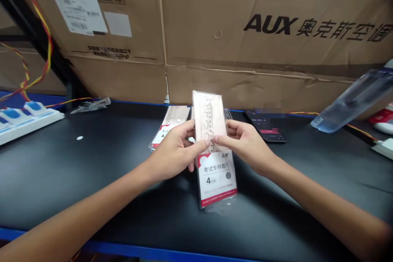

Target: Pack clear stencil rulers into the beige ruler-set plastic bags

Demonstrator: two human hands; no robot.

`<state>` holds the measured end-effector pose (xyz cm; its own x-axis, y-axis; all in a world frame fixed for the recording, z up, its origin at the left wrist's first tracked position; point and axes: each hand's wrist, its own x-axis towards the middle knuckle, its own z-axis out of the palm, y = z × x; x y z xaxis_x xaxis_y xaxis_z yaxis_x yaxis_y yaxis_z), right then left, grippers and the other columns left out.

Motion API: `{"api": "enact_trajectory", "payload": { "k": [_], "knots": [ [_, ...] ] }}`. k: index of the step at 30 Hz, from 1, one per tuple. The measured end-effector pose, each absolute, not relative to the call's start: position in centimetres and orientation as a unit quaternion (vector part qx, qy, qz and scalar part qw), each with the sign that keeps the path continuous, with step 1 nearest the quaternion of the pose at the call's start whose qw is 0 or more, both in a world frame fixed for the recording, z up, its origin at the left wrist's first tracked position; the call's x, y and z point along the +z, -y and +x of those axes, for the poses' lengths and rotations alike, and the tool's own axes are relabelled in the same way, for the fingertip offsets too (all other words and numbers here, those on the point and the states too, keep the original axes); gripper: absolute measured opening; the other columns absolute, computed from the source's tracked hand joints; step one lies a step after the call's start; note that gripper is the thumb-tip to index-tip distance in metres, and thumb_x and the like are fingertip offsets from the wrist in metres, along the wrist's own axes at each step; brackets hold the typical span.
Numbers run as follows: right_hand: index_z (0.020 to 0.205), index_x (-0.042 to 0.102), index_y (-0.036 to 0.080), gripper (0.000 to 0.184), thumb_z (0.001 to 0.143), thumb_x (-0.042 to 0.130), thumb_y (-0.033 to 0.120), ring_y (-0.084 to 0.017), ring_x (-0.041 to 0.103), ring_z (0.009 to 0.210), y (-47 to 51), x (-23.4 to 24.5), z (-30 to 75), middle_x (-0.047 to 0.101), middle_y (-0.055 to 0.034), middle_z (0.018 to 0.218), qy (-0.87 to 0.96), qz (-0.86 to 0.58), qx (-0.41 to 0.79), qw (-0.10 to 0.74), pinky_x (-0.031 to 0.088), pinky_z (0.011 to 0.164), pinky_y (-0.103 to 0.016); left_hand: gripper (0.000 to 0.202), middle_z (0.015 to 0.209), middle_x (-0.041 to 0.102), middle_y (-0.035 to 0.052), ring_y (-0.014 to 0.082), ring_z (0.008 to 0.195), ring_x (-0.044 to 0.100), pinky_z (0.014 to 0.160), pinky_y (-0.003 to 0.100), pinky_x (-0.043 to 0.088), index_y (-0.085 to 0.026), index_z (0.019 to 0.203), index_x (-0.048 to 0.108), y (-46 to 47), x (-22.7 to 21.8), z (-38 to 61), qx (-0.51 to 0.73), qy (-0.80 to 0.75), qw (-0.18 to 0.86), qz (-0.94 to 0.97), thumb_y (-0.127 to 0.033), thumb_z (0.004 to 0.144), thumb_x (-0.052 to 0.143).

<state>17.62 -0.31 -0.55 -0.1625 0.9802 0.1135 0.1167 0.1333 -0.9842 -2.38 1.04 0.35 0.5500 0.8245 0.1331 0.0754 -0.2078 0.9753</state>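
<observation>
So, L hand [179, 145] & R hand [250, 141] pinching clear pkt [215, 154], ruler set [210, 114] w/ card [217, 178] inside

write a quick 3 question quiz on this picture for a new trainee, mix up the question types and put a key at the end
1. True or false: the left hand and the right hand both hold the packet.

2. Multiple choice: what lies on the dark table just beyond the right hand?
a) a pair of scissors
b) a phone
c) a coffee mug

3. Fill in the blank: the largest digit printed on the held packet is ___.

Key: 1. True, with both thumbs on its front. 2. b. 3. 4.
</observation>
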Motion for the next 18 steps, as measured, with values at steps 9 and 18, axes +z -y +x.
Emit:
{"api": "enact_trajectory", "payload": {
  "k": [9,18],
  "knots": [
    [0.075,0.074,0.018,0.007,0.075,0.067,0.022,-0.027,0.073,0.075,0.6,0.2,18.6,0.075,-0.0033,0.072,0.68,-0.498,0.394,0.366,0.057,0.06,-0.032,0.03,0.085,0.067,0.0033,0.0157,0.06,0.066,0.047,0.025,0.055,-0.019,0.117,0.054,-0.2,0.3,-2.1,0.303,-0.318,0.54,0.718,-0.032,0.091,0.061],
    [0.059,0.068,0.017,0.013,0.07,0.061,0.019,-0.017,0.062,0.057,0.7,0.0,18.5,0.071,-0.0029,0.065,0.669,-0.515,0.426,0.326,0.041,0.044,-0.025,0.013,0.089,0.064,0.0042,0.0215,0.085,0.065,0.076,0.037,0.058,-0.021,0.104,0.051,0.1,-0.6,-2.3,0.256,-0.33,0.419,0.806,-0.032,0.097,0.048]
  ]
}}
